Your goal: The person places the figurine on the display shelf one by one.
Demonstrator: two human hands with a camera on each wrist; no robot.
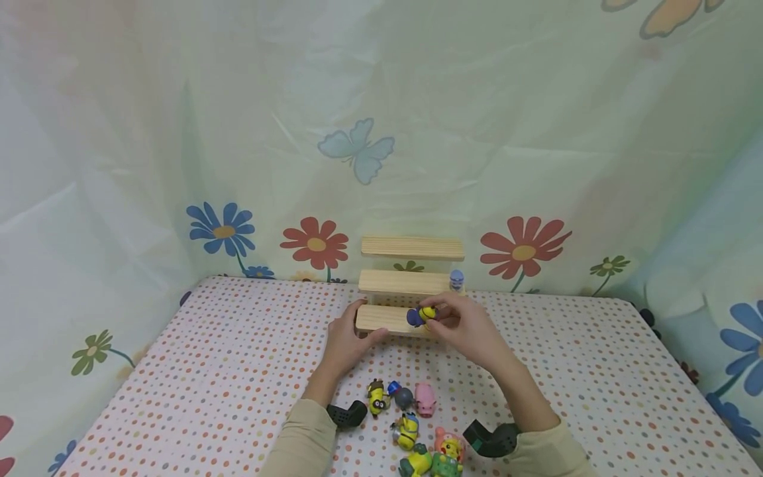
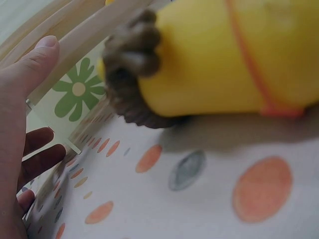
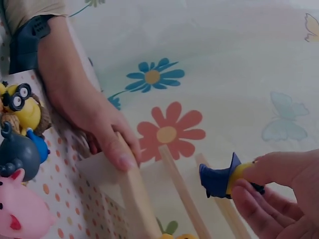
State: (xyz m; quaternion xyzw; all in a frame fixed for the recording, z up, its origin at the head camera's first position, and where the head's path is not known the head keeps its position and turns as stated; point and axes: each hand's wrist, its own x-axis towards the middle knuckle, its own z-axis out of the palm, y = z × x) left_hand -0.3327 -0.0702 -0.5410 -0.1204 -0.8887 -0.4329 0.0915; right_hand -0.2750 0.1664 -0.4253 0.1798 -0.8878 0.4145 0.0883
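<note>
My right hand [image 1: 471,331] pinches a small yellow-and-blue toy figure [image 1: 422,315] between thumb and fingers. The toy is tipped sideways above the right part of the lowest step of a wooden tiered stand [image 1: 384,319]. That step's left end is gripped by my left hand [image 1: 348,341]; its thumb [image 3: 121,155] lies along the plank in the right wrist view. A small blue figure [image 1: 456,279] stands on the middle step's right end. In the left wrist view, a yellow figure [image 2: 209,59] with brown hair lies close to the camera.
Several toys lie in front of the stand: a goggled yellow figure [image 1: 377,397], a dark grey figure [image 1: 404,398], a pink pig [image 1: 425,399], a blue-and-yellow figure [image 1: 407,430], a yellow-green one [image 1: 416,460] and a pink-hooded one [image 1: 447,454]. A flowered curtain [image 1: 417,192] hangs behind.
</note>
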